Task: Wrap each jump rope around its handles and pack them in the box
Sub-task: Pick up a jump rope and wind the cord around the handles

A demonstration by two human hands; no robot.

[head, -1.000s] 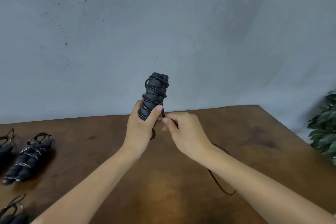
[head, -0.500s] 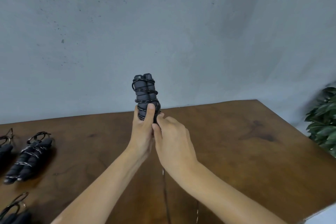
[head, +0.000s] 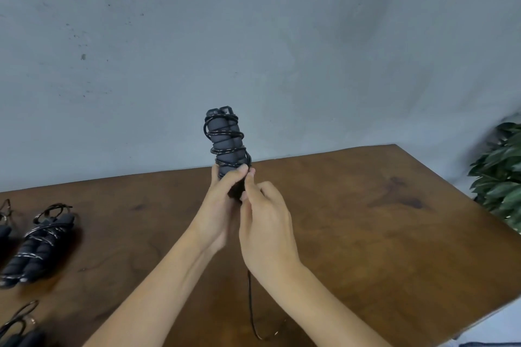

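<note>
Since the earlier frames, little is being changed: the bundle [head: 225, 144] is still being held upright above the table [head: 366, 234], and the right hand [head: 265, 222], which was out to the side a second ago, is now being kept tight against the left hand [head: 217, 214], as half a second ago. The loose rope [head: 251, 307] is being left hanging straight down under the right wrist, where earlier it was being trailed out to the right.

At the far left edge, part of a wrapped rope [head: 4, 229] is being cut off by the frame. Just beside it, a second wrapped rope [head: 39, 248] is being left lying on the table, and a third [head: 19, 332] is being shown only partly at the bottom left corner. All three are lying where they were before.

At centre, the lower end of the bundle is being gripped by the left hand, fingers curled round the two handles, thumb pressed on the front. Rope coils are being kept around the handles above it. The right hand's fingers are curled and seem to be pinching the rope at the bundle's base, though the contact itself is hidden.

At the far right, a plant [head: 501, 172] is being shown beyond the table's edge.

No box is being shown in this view.
</note>
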